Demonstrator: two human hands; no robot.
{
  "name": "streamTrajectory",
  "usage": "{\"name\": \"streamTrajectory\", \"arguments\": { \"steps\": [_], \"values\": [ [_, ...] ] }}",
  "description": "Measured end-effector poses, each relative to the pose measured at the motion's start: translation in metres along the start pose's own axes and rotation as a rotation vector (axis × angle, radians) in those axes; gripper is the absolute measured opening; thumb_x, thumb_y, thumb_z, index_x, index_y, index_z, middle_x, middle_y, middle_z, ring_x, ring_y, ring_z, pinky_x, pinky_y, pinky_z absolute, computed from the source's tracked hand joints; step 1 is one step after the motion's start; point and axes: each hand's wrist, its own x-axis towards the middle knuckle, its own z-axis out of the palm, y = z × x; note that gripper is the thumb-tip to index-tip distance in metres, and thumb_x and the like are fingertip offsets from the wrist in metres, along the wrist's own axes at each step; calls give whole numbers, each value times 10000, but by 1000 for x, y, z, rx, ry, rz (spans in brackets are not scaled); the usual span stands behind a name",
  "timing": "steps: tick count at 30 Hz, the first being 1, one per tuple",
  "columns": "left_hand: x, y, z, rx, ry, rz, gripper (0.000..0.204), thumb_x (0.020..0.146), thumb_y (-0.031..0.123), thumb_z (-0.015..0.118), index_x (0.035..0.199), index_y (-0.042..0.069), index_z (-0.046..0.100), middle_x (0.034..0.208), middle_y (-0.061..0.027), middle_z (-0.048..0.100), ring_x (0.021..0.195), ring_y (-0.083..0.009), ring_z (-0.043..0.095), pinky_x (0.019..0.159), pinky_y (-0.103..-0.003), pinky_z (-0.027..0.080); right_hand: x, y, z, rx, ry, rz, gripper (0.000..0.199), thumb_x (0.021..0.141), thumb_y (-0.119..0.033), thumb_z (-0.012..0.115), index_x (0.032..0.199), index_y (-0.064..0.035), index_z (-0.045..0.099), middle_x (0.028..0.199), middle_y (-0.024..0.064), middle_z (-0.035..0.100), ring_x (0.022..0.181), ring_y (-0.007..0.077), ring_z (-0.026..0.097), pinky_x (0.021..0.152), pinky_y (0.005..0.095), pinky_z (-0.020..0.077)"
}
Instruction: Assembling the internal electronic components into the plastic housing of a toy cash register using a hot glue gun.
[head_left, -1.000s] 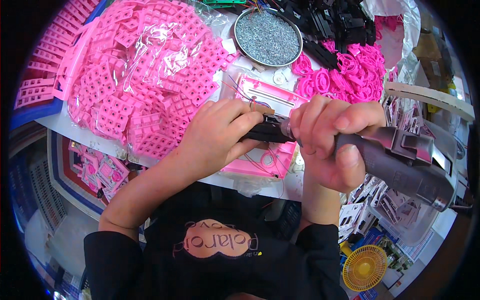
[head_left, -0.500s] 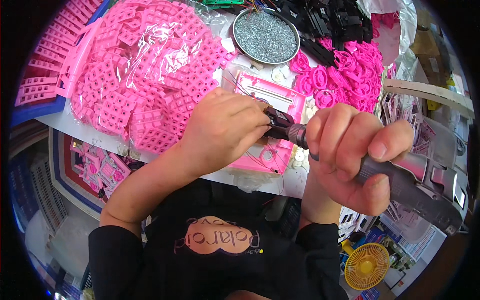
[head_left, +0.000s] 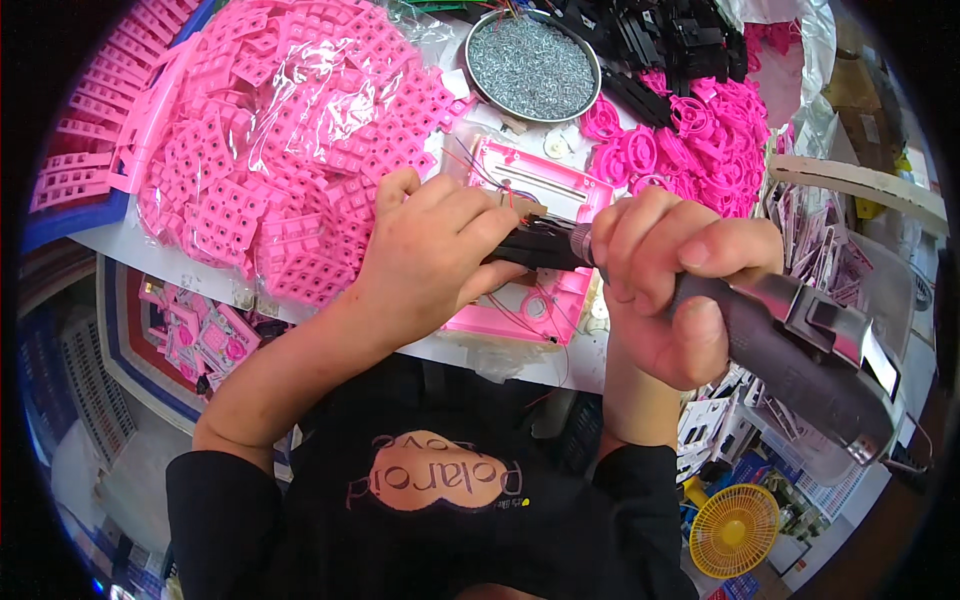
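Observation:
Over a pink plastic case (head_left: 490,320), my left hand (head_left: 425,255) keeps a black plastic part (head_left: 540,250) between thumb and fingers. My right hand (head_left: 675,285) is wrapped round a dark grey power screwdriver (head_left: 800,365), tilted with its rear end toward the lower right. Its knurled nose (head_left: 580,243) meets the right end of the black part; the bit tip cannot be made out. Thin coloured wires (head_left: 470,165) run about the case, which lies open on the table under my hands.
A clear bag of pink button parts (head_left: 300,140) fills the left. Beyond the case stands a round metal dish (head_left: 598,80) of small screws. Magenta rings (head_left: 690,150) and black parts (head_left: 660,45) are heaped at far right. A yellow basket (head_left: 733,530) sits lower right.
My right hand and the screwdriver have moved left. The left fingers have shifted on the black part, and more of it shows below them.

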Motion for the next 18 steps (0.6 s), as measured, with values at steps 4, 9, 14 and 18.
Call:
{"name": "streamTrajectory", "arguments": {
  "steps": [4, 9, 14, 18],
  "values": [
    [1, -1, -2, -6, 18, 6, 502, 736, 352, 806, 1194, 201, 668, 953, 49, 609, 889, -157, 555, 909, -420, 320, 1, 0, 0, -14, -14, 16, 308, 963, -283, 646, 1132, -83, 484, 724, 31, 519, 638, 169, 490, 610, 348, 417],
    [0, -2, 0, -10, 46, 27, 500, 718, 339, 818, 1171, 185, 674, 950, 45, 612, 874, -157, 554, 902, -419, 321, 1, 5, 1, -42, -13, 25, 311, 958, -282, 661, 1118, -84, 483, 703, 36, 516, 626, 169, 488, 579, 338, 414],
    [-1, -2, 0, -3, 56, 68, 452, 703, 300, 820, 1099, 139, 675, 929, 36, 612, 860, -158, 558, 875, -408, 322, 2, 8, 10, -85, 36, 24, 303, 947, -279, 681, 1044, -74, 480, 668, 42, 513, 594, 172, 488, 576, 347, 440],
    [-4, -2, 4, -17, 64, 71, 404, 699, 278, 817, 1044, 125, 672, 900, 33, 599, 846, -156, 557, 865, -406, 322, 3, 8, 14, -86, 43, 56, 302, 929, -262, 703, 996, -63, 486, 645, 48, 517, 582, 175, 495, 581, 356, 459]
  ]
}}
